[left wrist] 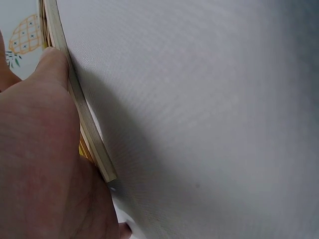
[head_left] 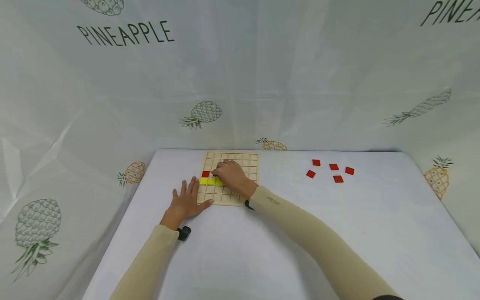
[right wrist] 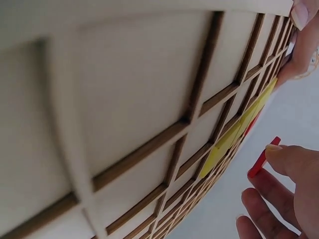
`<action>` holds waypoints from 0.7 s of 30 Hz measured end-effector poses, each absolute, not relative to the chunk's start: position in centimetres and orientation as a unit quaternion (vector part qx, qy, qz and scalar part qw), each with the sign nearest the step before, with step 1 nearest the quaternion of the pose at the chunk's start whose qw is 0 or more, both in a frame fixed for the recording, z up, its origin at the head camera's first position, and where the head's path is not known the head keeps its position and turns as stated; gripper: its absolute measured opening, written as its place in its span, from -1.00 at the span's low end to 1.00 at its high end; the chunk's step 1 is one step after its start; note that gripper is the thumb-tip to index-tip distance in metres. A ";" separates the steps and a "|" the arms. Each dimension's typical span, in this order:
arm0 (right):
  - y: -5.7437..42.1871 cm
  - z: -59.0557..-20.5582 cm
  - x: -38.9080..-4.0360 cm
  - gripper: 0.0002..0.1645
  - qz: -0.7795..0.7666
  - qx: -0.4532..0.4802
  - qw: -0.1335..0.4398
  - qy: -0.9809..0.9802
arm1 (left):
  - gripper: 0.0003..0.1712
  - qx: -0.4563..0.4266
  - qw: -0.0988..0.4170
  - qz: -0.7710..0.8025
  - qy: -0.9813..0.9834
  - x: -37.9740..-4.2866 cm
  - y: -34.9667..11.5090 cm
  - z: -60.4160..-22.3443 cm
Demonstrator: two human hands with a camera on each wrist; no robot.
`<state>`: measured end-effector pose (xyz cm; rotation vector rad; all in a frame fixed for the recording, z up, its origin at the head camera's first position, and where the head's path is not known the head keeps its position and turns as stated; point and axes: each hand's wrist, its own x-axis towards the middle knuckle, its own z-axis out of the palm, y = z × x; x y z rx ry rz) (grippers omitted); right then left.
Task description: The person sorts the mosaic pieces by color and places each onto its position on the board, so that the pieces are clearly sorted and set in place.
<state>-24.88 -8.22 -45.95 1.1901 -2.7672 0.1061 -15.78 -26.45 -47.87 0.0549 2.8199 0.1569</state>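
Note:
A wooden grid board (head_left: 252, 161) lies on the white table, with a row of yellow square tiles (head_left: 204, 181) in its cells. One red square tile (head_left: 205, 174) sits just above that row at the left. My right hand (head_left: 232, 176) is over the board; in the right wrist view its thumb and forefinger pinch another red tile (right wrist: 263, 158), held on edge above the grid. The head view mostly hides this tile. At the board's lower left corner my left hand (head_left: 186, 203) rests with fingers spread, its thumb against the edge (left wrist: 93, 127).
Several loose red tiles, one at the near right (head_left: 338, 179), lie scattered on the table right of the board. Behind the table (head_left: 285, 250) hangs a pale sheet (head_left: 292, 75) printed with pineapples.

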 end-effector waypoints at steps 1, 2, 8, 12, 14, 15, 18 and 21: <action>-8.3 -46.0 -25.0 -0.71 0.033 0.394 0.060 -0.917 | 0.20 0.019 0.159 0.053 0.986 -15.8 -26.5 -48.0; -8.5 -46.0 -25.0 -0.70 0.033 0.394 0.057 -0.917 | 0.21 0.019 0.160 0.053 0.986 -15.9 -26.6 -48.2; -9.1 -46.2 -25.5 -0.70 0.038 0.401 0.044 -0.914 | 0.23 0.025 0.154 0.039 0.987 -16.4 -27.3 -49.6; -9.4 -46.4 -25.8 -0.71 0.050 0.403 0.031 -0.913 | 0.23 0.024 0.159 0.037 0.986 -16.5 -27.2 -49.5; -9.5 -46.4 -26.0 -0.72 0.057 0.404 0.025 -0.913 | 0.23 0.022 0.162 0.041 0.986 -16.4 -27.1 -49.1; -9.6 -46.4 -26.0 -0.72 0.061 0.404 0.023 -0.912 | 0.22 0.021 0.163 0.044 0.985 -16.3 -26.9 -48.9; -9.9 -46.5 -26.3 -0.74 0.069 0.406 0.024 -0.911 | 0.21 0.019 0.164 0.048 0.985 -16.1 -26.8 -48.5; -10.2 -46.7 -26.5 -0.75 0.073 0.405 0.023 -0.911 | 0.20 0.017 0.164 0.046 0.985 -16.0 -26.7 -48.4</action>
